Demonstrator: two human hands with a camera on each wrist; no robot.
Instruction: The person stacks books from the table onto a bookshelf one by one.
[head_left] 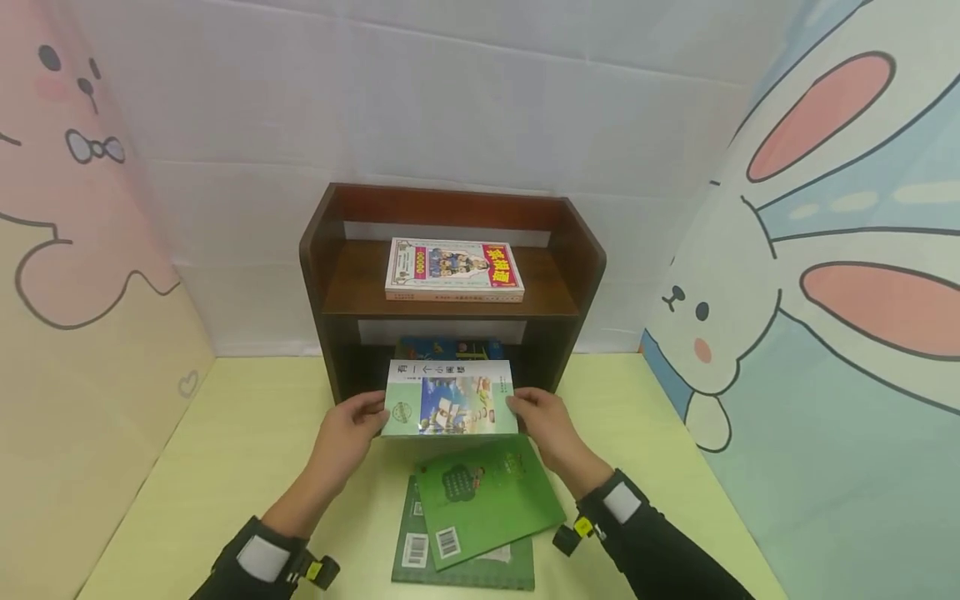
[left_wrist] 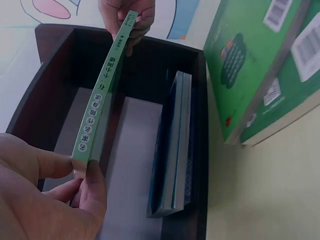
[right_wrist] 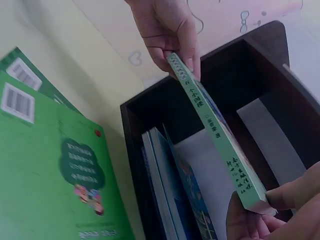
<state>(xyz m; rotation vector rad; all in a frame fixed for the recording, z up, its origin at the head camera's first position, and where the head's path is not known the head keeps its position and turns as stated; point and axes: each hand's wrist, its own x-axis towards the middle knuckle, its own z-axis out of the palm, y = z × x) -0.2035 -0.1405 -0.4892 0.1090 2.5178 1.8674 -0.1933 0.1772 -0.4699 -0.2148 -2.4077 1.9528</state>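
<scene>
A thin book with a pale green and white cover [head_left: 450,400] is held level in front of the shelf's lower compartment. My left hand [head_left: 357,422] pinches its left end, thumb on the cover. At the opposite end, my right hand [head_left: 546,425] pinches it the same way. Its green spine [left_wrist: 102,90] faces me, with printed characters along it. Behind and below it, blue books [left_wrist: 172,145] lie stacked on the bottom of the dark wooden shelf [head_left: 450,310].
A thick white book [head_left: 453,267] with a colourful cover lies on the upper shelf board. On the pale yellow table [head_left: 255,467], a bright green book [head_left: 487,500] lies askew over a darker green book [head_left: 408,567]. Cartoon-printed walls [head_left: 847,350] stand at both sides.
</scene>
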